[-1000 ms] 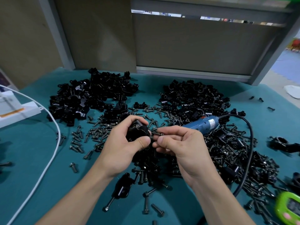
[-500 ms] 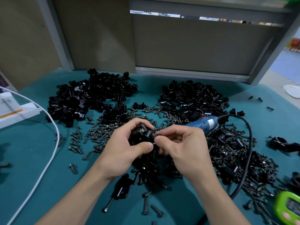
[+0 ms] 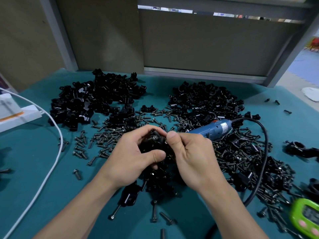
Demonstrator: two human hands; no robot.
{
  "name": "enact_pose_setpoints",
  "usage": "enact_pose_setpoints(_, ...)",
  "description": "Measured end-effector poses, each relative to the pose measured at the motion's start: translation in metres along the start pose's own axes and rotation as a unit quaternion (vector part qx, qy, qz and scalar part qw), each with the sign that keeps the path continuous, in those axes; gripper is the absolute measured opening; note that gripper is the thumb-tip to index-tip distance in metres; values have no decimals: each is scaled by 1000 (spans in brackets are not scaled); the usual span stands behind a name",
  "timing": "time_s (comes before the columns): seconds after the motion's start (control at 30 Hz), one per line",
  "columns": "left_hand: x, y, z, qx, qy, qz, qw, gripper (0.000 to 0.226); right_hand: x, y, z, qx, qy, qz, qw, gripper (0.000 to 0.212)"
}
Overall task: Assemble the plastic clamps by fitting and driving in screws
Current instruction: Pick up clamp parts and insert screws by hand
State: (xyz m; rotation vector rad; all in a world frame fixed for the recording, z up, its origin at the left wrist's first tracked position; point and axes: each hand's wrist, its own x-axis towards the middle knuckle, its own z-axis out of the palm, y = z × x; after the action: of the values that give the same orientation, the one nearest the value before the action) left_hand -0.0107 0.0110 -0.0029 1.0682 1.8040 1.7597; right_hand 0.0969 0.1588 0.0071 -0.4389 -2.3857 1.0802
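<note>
A person's left hand [image 3: 131, 156] grips a black plastic clamp [image 3: 155, 144] just above the teal work mat [image 3: 34, 169], at the centre of the head view. The fingers curl over the clamp's top and the thumb presses against its near face. The right hand [image 3: 191, 156] meets it from 3 o'clock, thumb and forefinger closed in a tight pinch on a screw [image 3: 166, 142] at the clamp's right edge. Only a glint of the screw shows between the fingertips, and how far it sits in the clamp cannot be told.

Loose screws [image 3: 110, 135] lie scattered around and beneath both hands. One heap of black clamp parts [image 3: 96, 100] lies at 10 o'clock and a second heap [image 3: 205, 102] at 1 o'clock. A blue electric screwdriver [image 3: 212, 129] lies on its side at 2 o'clock, just beyond the right hand, and its black cord [image 3: 264, 152] loops round towards 4 o'clock. A clamp with a long bolt through it [image 3: 128, 195] lies on the mat at 6 o'clock, near the left wrist, and another assembled piece [image 3: 300, 149] sits well apart at 3 o'clock. A green timer [image 3: 307, 219] sits at the 4 o'clock edge. At 9 o'clock a white cable [image 3: 51, 161] curves past a white box [image 3: 17, 116].
</note>
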Motion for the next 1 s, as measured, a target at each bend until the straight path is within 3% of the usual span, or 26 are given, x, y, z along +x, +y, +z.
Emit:
enact_pose_setpoints(0.1, 1, 1, -1, -1, 16, -11, 1000, 40, 0, -1, -7, 11, -5, -27, 1000, 12)
enact_pose_setpoints(0.23, 0, 0, -2, 9, 7, -12, 1000, 41, 0, -1, -2, -30, -26, -33, 999, 19)
enact_pose_setpoints(0.4, 0, -2, -3, 50, 12, -1, 999, 41, 2, 0, 9, -99, -4, -4, 995, 42)
enact_pose_setpoints(0.53, 1, -4, -5, 72, 27, 4, 997, 42, -1, 2, 1, -45, -30, -27, 998, 24)
enact_pose_setpoints(0.7, 0, -7, -4, 84, 20, 16, 996, 41, 2, 0, 10, -90, -9, -10, 996, 42)
enact_pose_setpoints(0.87, 0, -6, -3, 118, 36, 16, 992, 41, -1, 4, 1, -13, -41, -23, 999, 22)
enact_pose_setpoints(1.0, -1, -5, -4, 103, 34, 17, 994, 41, 1, 4, 2, -58, -48, -62, 995, 21)
